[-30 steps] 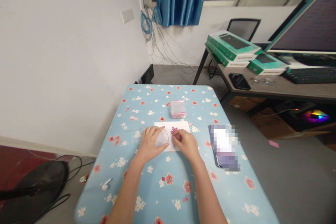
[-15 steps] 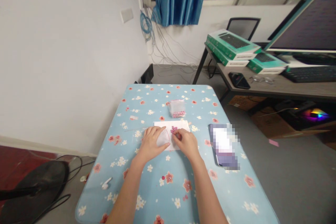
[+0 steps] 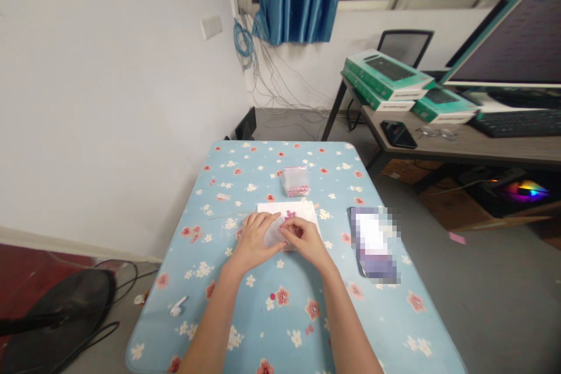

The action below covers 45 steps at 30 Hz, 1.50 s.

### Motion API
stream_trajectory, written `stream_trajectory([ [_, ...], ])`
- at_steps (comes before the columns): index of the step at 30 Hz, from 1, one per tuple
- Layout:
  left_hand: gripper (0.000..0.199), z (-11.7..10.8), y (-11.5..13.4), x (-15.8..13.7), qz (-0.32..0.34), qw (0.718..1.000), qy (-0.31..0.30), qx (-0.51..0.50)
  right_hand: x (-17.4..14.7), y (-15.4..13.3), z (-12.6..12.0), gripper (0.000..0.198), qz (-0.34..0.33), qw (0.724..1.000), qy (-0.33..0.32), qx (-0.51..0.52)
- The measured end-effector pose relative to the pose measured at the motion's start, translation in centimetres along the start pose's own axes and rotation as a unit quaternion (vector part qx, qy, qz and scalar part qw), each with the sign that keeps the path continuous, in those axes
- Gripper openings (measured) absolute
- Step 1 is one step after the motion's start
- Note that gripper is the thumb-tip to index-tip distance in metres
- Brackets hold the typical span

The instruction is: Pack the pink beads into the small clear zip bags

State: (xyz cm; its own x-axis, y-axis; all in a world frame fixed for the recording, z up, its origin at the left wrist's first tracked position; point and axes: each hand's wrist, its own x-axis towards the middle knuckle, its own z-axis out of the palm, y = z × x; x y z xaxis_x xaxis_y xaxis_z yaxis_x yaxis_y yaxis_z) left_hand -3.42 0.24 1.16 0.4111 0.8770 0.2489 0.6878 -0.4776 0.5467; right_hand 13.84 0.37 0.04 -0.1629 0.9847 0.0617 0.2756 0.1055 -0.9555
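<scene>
My left hand (image 3: 256, 239) rests on the left part of a white sheet (image 3: 310, 209), with thumb and fingers spread apart. Close beside it, my right hand (image 3: 305, 241) is closed in a pinch over the sheet, its fingertips near the left thumb and forefinger. Whatever those fingertips hold is too small to make out. A small cluster of pink beads (image 3: 290, 214) lies on the sheet just beyond my right fingers. Farther back stands a clear plastic bag (image 3: 297, 178) with more pink beads at its near end.
On the flowered tablecloth (image 3: 280, 333) lie a white earbud (image 3: 177, 306) at left, a red bead-like piece (image 3: 272, 297) in front and a phone with a blurred screen (image 3: 374, 242) at right. A desk with green keyboard boxes (image 3: 385, 79) stands beyond.
My right hand has shifted left from the beads toward the left hand, covering a thin red line seen earlier on the sheet. My left hand stays nearly still.
</scene>
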Motion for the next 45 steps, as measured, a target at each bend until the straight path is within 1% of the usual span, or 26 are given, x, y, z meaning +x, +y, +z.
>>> stream_trajectory([
  [2,0.057,0.0,0.0,0.0,-0.001,1.0,0.003,-0.001,0.0,0.1,-0.1,0.017,-0.005,1.0,0.006,-0.004],
  [5,0.057,0.1,-0.3,0.0,-0.002,1.0,0.01,0.003,0.1,0.4,-0.5,0.019,-0.009,0.998,0.045,-0.041],
  [7,0.057,0.2,-0.4,0.0,-0.003,1.0,0.016,0.008,0.1,0.7,-1.0,0.02,-0.001,0.992,0.074,-0.105],
  [9,0.056,0.2,-0.5,0.0,-0.003,1.0,0.02,0.011,0.1,0.9,-1.3,0.02,0.011,0.978,0.093,-0.184],
  [11,0.056,0.2,-0.5,0.0,-0.002,1.0,0.022,0.013,0.1,0.9,-1.4,0.019,0.02,0.963,0.1,-0.248],
  [13,0.056,0.2,-0.5,0.0,-0.001,1.0,0.023,0.015,0.1,0.9,-1.2,0.018,0.024,0.952,0.097,-0.289],
  [17,0.056,0.3,-0.5,0.0,0.001,1.0,0.025,0.016,0.1,0.6,-0.7,0.017,0.03,0.94,0.093,-0.326],
  [22,0.056,0.2,-0.6,0.0,0.003,1.0,0.026,0.016,0.2,0.5,-0.4,0.018,0.039,0.936,0.103,-0.335],
  [26,0.055,0.2,-0.6,0.0,0.003,0.999,0.027,0.018,0.2,0.7,-0.4,0.018,0.044,0.936,0.113,-0.33],
  [29,0.055,0.3,-0.7,0.0,0.001,0.999,0.027,0.02,0.2,0.8,-0.6,0.017,0.043,0.946,0.112,-0.301],
  [31,0.055,0.3,-0.7,-0.1,0.001,0.999,0.026,0.021,0.2,0.8,-0.7,0.018,0.044,0.963,0.102,-0.245],
  [34,0.055,0.3,-0.7,0.0,0.002,1.0,0.024,0.019,0.2,0.7,-0.7,0.02,0.033,0.99,0.069,-0.115],
  [37,0.056,0.2,-0.6,0.0,0.004,1.0,0.025,0.015,0.1,0.6,-0.5,0.021,0.019,0.999,0.034,-0.019],
  [41,0.058,0.1,-0.3,0.0,0.008,1.0,0.025,0.006,0.0,0.4,-0.2,0.016,0.01,1.0,0.002,0.007],
  [45,0.058,0.2,-0.3,0.0,0.009,1.0,0.022,0.001,0.0,0.4,-0.3,0.016,0.002,1.0,0.006,0.004],
])
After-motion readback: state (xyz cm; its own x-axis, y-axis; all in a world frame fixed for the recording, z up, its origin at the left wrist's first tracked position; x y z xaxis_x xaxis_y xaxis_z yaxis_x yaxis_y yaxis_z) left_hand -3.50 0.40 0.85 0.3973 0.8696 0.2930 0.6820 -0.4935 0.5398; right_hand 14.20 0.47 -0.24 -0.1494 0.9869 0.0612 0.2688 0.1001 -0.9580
